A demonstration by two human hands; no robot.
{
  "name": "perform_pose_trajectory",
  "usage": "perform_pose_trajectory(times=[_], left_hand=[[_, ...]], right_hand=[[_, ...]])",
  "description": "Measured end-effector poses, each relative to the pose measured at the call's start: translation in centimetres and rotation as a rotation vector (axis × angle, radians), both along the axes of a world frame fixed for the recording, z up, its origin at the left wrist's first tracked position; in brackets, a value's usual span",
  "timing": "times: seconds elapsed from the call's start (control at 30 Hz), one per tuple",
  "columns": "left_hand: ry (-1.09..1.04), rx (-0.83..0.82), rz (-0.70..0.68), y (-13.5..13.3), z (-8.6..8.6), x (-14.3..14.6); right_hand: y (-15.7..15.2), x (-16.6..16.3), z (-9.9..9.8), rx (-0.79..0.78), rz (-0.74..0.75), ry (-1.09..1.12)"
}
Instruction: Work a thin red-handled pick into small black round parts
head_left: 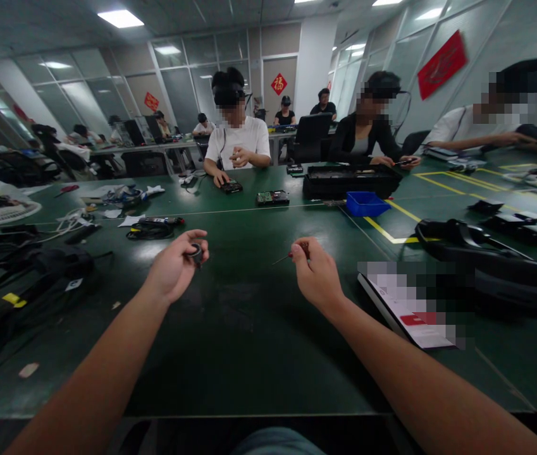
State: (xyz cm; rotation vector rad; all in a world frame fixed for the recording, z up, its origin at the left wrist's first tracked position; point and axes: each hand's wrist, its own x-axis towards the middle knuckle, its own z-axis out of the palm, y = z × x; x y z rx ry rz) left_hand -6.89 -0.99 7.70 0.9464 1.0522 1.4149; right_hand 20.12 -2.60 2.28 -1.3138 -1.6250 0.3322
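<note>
My left hand (pixel 176 265) hovers above the dark green table (pixel 249 328), its fingers pinched on a small round black part (pixel 197 253). My right hand (pixel 314 272) is closed around a small screwdriver (pixel 287 256) with a reddish handle, its thin shaft pointing left toward the black part. The two hands are a short gap apart, both a little above the table top. Nothing lies directly beneath them.
Black cables and gear (pixel 26 278) lie at the left. A flat device with a paper (pixel 410 309) and black housings (pixel 477 253) sit at the right. A blue tray (pixel 367 203), a black case (pixel 351 180) and circuit boards (pixel 272 198) lie farther off. Other people sit across the table.
</note>
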Motion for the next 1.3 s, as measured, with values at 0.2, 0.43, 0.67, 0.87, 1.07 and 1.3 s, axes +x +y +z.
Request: perform_pose_trajectory(times=[0.2,0.43,0.67,0.87,1.07,1.3], left_hand=[[0.216,0.068,-0.227,0.5,-1.3,6.3],[0.701,0.215,-0.388,0.2,-5.4,8.9],[0.982,0.400,-0.394,0.9,-7.4,7.4],[0.980,0.451,-0.356,1.5,-7.9,6.5],[0.968,0.426,-0.299,1.6,-8.1,6.5],[0.957,0.417,-0.283,1.4,-7.6,6.5]], right_hand=[[-0.3,-0.1,0.4,-0.008,0.005,-0.005],[-0.2,-0.3,0.3,0.019,0.006,-0.011],[-0.3,-0.4,0.5,-0.015,0.024,0.008],[-0.2,-0.2,0.2,-0.005,0.046,0.213],[0.3,-0.2,-0.6,-0.034,0.107,0.337],[0.4,-0.2,-0.6,-0.040,0.039,0.282]])
